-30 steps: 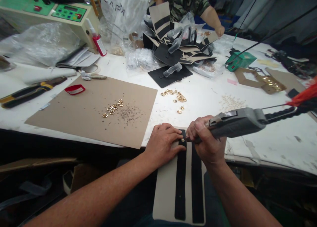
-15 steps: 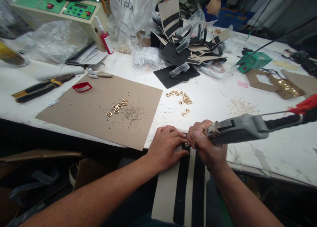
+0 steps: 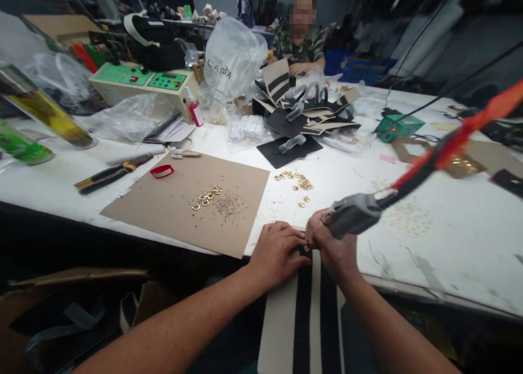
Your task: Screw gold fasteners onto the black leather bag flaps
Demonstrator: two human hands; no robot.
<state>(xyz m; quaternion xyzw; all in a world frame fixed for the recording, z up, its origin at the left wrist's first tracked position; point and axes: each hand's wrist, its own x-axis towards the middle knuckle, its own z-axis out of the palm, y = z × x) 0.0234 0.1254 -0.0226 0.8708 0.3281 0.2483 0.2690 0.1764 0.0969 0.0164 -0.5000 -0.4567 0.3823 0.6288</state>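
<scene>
A beige panel with black stripes (image 3: 278,330) reaches from the table edge down over my lap. My left hand (image 3: 278,254) lies on its upper end, fingers spread, thumb beside a small gold piece (image 3: 306,248) on a black stripe. Wrapped round a grey powered screwdriver (image 3: 354,215) with a black and red cord, my right hand (image 3: 333,246) is at the panel's top right; the tool's tip is hidden by the fingers. Gold buckles (image 3: 302,182) lie in a loose group on the white table beyond my hands.
Brown board (image 3: 180,200) at left bears more gold rings and dark screws. Pliers (image 3: 114,173), a red tape ring (image 3: 162,171) and a green box (image 3: 400,127) lie around. Striped panels are piled (image 3: 290,122) at centre back. A person (image 3: 300,42) sits across the table.
The view has tilted up, showing more of the room and the person opposite. The screwdriver's rear end and cord now point more steeply upward. Both hands remain at the panel's top.
</scene>
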